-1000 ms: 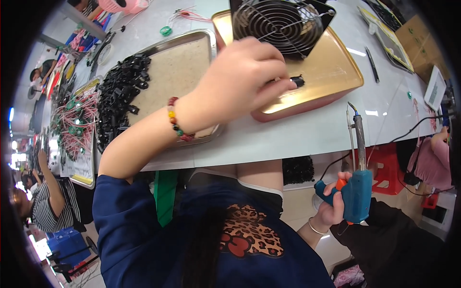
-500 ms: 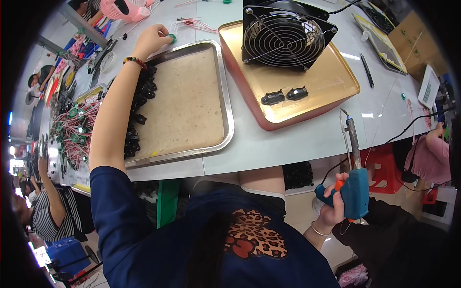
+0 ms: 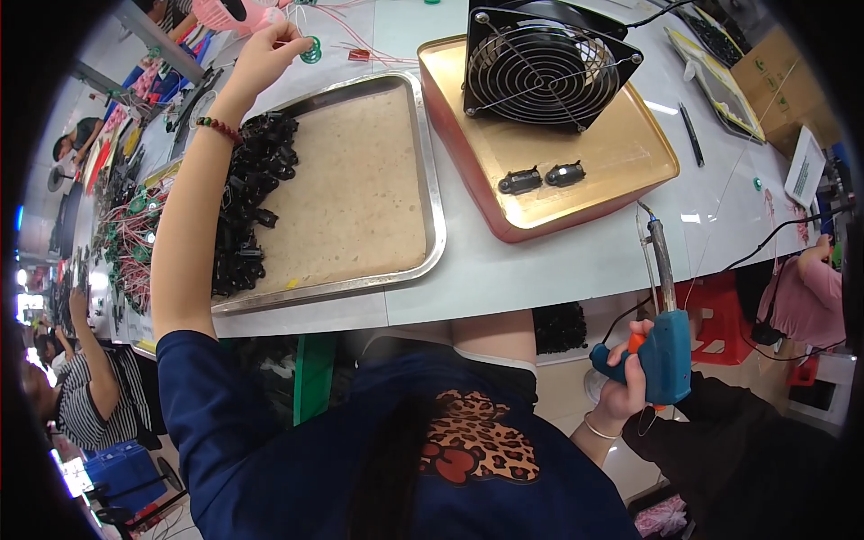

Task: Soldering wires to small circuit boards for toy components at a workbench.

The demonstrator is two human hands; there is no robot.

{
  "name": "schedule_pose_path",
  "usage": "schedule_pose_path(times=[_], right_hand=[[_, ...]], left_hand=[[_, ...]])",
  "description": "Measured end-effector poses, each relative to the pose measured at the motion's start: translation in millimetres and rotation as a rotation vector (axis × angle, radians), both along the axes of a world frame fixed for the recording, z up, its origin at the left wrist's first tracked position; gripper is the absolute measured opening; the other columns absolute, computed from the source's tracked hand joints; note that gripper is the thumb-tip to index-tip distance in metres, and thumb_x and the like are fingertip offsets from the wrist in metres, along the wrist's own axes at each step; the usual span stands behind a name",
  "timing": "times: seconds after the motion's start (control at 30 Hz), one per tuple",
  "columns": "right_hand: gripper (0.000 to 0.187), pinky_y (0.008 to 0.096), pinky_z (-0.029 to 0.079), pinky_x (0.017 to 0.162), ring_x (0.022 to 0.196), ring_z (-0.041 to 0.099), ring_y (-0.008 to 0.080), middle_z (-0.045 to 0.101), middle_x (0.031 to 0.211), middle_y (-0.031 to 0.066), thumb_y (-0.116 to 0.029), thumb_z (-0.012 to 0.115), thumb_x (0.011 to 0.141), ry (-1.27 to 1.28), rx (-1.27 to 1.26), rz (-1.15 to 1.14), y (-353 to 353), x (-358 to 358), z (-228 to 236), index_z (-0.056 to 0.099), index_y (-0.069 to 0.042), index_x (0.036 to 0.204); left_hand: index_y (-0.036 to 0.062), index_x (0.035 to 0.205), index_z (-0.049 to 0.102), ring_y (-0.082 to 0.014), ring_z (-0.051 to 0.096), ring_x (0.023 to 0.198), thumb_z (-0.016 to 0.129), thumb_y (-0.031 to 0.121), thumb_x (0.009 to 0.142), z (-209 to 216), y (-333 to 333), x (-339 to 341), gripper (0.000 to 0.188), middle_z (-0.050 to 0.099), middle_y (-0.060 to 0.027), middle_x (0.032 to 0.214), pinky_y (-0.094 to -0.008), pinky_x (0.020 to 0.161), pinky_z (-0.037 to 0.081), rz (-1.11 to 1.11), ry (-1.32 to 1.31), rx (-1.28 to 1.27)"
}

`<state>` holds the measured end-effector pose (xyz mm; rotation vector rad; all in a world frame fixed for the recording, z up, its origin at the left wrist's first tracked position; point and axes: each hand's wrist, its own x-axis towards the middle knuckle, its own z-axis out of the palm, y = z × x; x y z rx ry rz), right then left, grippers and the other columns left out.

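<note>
At the far left of the table, my left hand (image 3: 266,61) pinches a green round part (image 3: 311,50), which looks like a small circuit board. Thin pink wires (image 3: 346,31) run beside it; whether they are attached I cannot tell. My right hand (image 3: 623,382) is wrapped round the teal handle of a soldering gun (image 3: 669,355), its tip pointing up past the table's front edge. Under my left forearm, black plastic housings (image 3: 261,180) are heaped along the left side of a metal tray (image 3: 439,225). Two black housings (image 3: 543,177) lie on a gold-topped tin (image 3: 621,166).
A black fan with a wire grille (image 3: 549,76) stands on the tin. Left of the tray is a tangle of green boards and wires (image 3: 135,243). A pink fan (image 3: 236,16) stands at the back. A pen (image 3: 691,135) lies right of the tin. Other people sit nearby.
My left hand has lifted back and to the left, carrying the green round part up off the table. My right hand and the soldering gun have stayed nearly in place.
</note>
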<state>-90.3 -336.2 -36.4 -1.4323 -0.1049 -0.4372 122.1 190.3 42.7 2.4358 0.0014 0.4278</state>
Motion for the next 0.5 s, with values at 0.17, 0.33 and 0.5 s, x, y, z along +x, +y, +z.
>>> schedule_pose_path(times=[0.17, 0.33, 0.5], right_hand=[[0.047, 0.0225, 0.042, 0.057, 0.057, 0.053, 0.0137, 0.059, 0.105, 0.0193, -0.008, 0.054, 0.074, 0.007, -0.002, 0.013, 4.5, 1.5, 4.1, 0.049, 0.008, 0.118], [0.047, 0.0227, 0.042, 0.058, 0.057, 0.053, 0.0136, 0.059, 0.105, 0.019, -0.009, 0.054, 0.075, 0.002, -0.002, 0.018, 5.8, -2.4, 6.8, 0.049, 0.008, 0.118], [0.046, 0.0225, 0.042, 0.058, 0.058, 0.053, 0.0136, 0.059, 0.105, 0.019, -0.01, 0.054, 0.075, 0.009, -0.022, 0.019, -2.7, -5.3, 2.1, 0.049, 0.008, 0.118]], left_hand=[[0.0031, 0.075, 0.051, -0.0101, 0.046, 0.061, 0.065, 0.023, 0.081, -25.2, 9.1, 10.4, 0.025, 0.053, -0.0006, 0.065, -0.0259, 0.059, 0.039, -0.056, -0.147, 0.06], [0.0036, 0.083, 0.05, -0.0145, 0.057, 0.067, 0.063, 0.025, 0.083, -46.7, 23.3, 28.9, 0.025, 0.063, -0.0087, 0.073, -0.029, 0.065, 0.044, 0.078, -0.111, -0.009], [0.0048, 0.083, 0.051, -0.0057, 0.049, 0.07, 0.06, 0.02, 0.087, -18.2, 10.2, 16.3, 0.018, 0.054, 0.0016, 0.074, -0.0217, 0.065, 0.04, -0.003, -0.228, -0.189]])
